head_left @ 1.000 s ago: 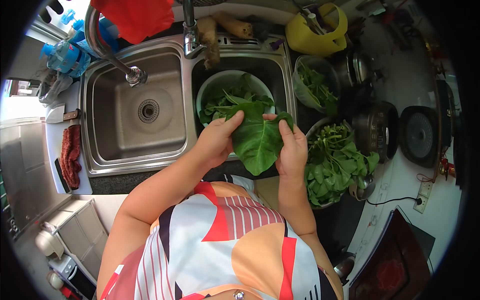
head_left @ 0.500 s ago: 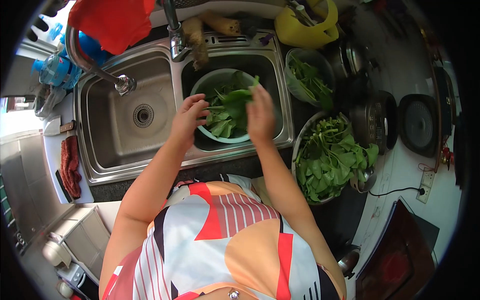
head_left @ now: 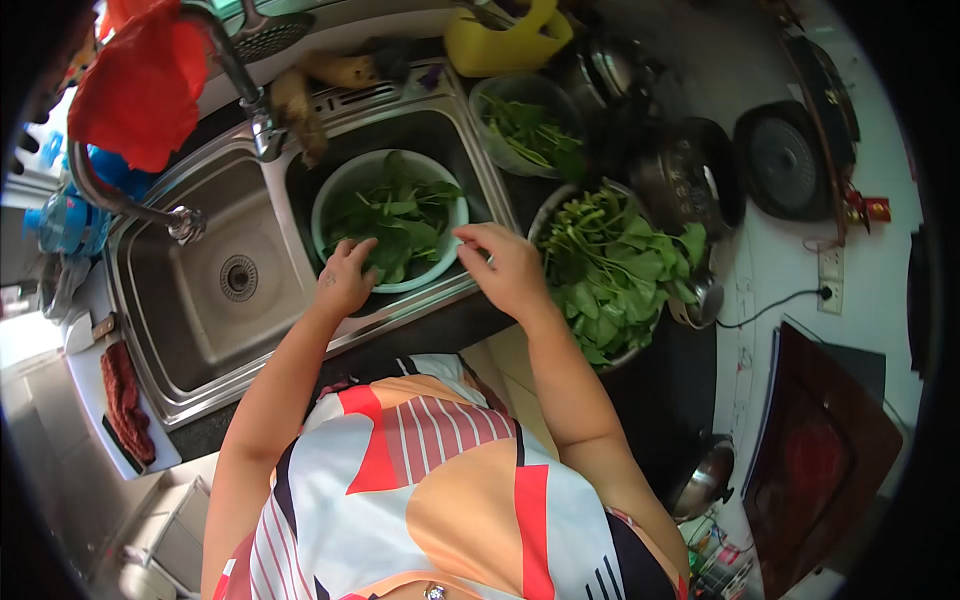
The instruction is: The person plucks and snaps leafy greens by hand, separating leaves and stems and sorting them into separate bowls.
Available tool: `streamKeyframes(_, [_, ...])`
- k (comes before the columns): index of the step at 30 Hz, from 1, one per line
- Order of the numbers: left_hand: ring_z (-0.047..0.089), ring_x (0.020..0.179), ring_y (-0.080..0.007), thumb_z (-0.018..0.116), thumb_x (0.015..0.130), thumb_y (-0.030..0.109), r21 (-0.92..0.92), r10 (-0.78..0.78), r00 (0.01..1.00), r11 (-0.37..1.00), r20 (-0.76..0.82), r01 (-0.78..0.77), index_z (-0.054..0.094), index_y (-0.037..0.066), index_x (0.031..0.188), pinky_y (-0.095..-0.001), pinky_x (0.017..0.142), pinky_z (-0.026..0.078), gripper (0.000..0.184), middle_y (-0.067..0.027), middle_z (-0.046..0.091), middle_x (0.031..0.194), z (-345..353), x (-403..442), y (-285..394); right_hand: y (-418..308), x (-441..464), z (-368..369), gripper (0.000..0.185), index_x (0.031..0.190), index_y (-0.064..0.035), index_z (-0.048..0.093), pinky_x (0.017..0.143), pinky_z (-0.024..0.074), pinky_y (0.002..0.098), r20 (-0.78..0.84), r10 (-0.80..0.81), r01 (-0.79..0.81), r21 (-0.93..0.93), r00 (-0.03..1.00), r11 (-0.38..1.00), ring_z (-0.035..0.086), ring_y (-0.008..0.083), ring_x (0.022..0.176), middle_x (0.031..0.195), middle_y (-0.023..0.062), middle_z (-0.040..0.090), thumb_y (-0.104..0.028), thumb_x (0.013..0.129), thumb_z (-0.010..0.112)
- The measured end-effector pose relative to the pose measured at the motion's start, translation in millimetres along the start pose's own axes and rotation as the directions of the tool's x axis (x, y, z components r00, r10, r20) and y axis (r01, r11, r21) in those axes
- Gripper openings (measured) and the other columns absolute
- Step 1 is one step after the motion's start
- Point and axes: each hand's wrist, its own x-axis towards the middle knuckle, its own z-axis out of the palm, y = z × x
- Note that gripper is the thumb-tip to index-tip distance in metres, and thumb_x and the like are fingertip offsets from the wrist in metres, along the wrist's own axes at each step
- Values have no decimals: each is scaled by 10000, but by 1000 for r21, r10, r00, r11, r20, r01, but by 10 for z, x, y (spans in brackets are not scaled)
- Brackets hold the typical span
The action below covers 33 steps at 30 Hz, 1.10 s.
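Observation:
Green leaves [head_left: 405, 215] lie in a pale round basin [head_left: 458, 215] in the right sink bowl. My left hand [head_left: 347, 278] is at the basin's lower left rim, fingers spread over the leaves, with nothing seen in its grip. My right hand [head_left: 503, 268] is just right of the basin, its thumb and fingers apart and nothing between them. To the right of that hand, a large bowl is heaped with leafy stems [head_left: 610, 270]. Behind it, a clear container [head_left: 530, 125] has more greens.
The left sink bowl [head_left: 220, 310] has a curved faucet [head_left: 187, 222] over it. A knife [head_left: 90, 330] and a dark red cloth [head_left: 126, 400] lie on a white board at the left. A yellow basket [head_left: 508, 45] and a cooker [head_left: 690, 180] stand behind and right.
The large leaf held by both hands is now down in the basin, let go. My right hand has moved out to the basin's right side. The view has shifted and turned.

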Motion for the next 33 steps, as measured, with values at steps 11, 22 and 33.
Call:
streamKeyframes(11, [507,1108,-308,607,782,346,287,-62,963,958,261,-16,527,123,1207,-390,931,403,487,-106,494,1243,7,219,270,1063,-505,-819,296,1066,-118,583,801,435,365,-324,311,-434,-444,894,784,535,254,992,986,42,608,-184,779,620])
streamKeyframes(22, [565,985,-289,625,767,219,-117,125,992,985,-34,-128,581,71,1111,-358,851,446,377,-135,536,1137,-418,-20,402,786,-602,-1562,180,988,-14,595,744,435,242,-447,368,-265,278,815,923,568,104,810,884,39,634,-121,845,612])
streamKeyframes(33, [535,804,-60,647,817,58,-792,268,903,439,-336,-425,497,27,1196,-203,703,463,409,-30,567,967,-731,-377,1720,-631,-136,-347,216,898,-64,601,602,451,362,-351,-479,309,-443,804,842,565,282,716,784,69,571,-181,730,672])
